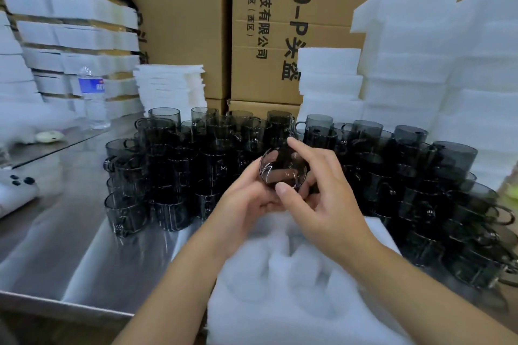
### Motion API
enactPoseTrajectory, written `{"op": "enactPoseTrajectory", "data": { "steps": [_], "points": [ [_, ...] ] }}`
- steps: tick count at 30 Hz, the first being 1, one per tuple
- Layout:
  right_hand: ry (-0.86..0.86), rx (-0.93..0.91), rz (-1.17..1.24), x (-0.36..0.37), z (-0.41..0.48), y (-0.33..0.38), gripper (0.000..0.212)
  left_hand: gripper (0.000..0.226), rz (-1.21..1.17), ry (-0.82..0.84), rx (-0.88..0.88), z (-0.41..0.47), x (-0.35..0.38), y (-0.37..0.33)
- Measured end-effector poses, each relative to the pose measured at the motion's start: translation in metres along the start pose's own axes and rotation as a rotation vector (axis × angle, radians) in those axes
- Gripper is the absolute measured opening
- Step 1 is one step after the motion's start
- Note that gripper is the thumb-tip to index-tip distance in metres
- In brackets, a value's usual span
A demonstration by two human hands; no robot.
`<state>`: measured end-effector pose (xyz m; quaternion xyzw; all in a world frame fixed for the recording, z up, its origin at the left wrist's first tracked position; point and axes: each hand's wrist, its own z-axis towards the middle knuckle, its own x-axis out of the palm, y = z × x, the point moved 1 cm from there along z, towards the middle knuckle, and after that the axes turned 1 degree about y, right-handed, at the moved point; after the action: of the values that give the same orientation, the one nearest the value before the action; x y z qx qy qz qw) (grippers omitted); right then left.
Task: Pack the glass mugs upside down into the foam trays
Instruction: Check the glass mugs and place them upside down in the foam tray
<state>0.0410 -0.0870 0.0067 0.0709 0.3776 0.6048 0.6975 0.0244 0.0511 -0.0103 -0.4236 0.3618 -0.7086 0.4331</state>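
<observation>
Both hands hold one smoky dark glass mug [283,169] in mid-air, its round base turned toward me. My left hand [246,199] cups it from below and the left. My right hand [316,190] grips it from the right, thumb on the near rim and index finger over the top. Right below lies a white foam tray [294,283] with round pockets, blurred. Several more dark glass mugs [173,154] stand stacked in rows behind the hands and along the right [437,182].
The work surface is a steel table [70,232]. Stacks of white foam trays stand at the right [420,70], centre back [171,84] and left [75,45]. A water bottle [94,98], a white device [16,190] and cardboard boxes [260,36] sit behind.
</observation>
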Motion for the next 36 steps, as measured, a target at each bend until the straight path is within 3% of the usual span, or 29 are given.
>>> {"op": "enactPoseTrajectory", "data": {
  "steps": [5,8,14,17,20,23,27,33,36],
  "points": [
    [0.022,0.038,0.024,-0.002,0.001,-0.003,0.060,0.047,-0.146,0.000,0.021,0.003,-0.005,0.002],
    [0.013,0.037,0.020,-0.006,0.000,-0.006,0.065,0.039,-0.135,-0.022,0.024,0.003,-0.007,0.004],
    [-0.017,0.036,-0.004,-0.006,-0.002,-0.006,0.060,0.047,-0.059,-0.022,0.000,0.003,-0.008,0.004],
    [-0.071,0.081,0.028,-0.007,-0.002,-0.006,0.057,0.046,0.043,-0.119,0.014,0.004,-0.008,0.005],
    [-0.104,0.115,0.073,-0.006,-0.002,-0.007,0.061,0.036,0.145,-0.279,0.137,0.000,-0.015,0.002],
    [-0.039,0.097,-0.004,-0.004,-0.002,-0.005,0.061,0.028,0.257,-0.372,0.224,-0.011,-0.024,-0.004],
    [0.100,0.097,-0.028,0.001,0.000,-0.002,0.049,0.027,0.337,-0.452,0.170,-0.024,-0.036,-0.005],
    [0.271,0.175,-0.032,0.008,0.002,-0.004,0.060,0.038,0.315,-0.362,0.005,-0.030,-0.038,-0.006],
    [0.354,0.106,-0.095,0.010,0.003,-0.005,0.081,0.039,0.278,-0.348,-0.026,-0.033,-0.037,-0.007]
  ]
}}
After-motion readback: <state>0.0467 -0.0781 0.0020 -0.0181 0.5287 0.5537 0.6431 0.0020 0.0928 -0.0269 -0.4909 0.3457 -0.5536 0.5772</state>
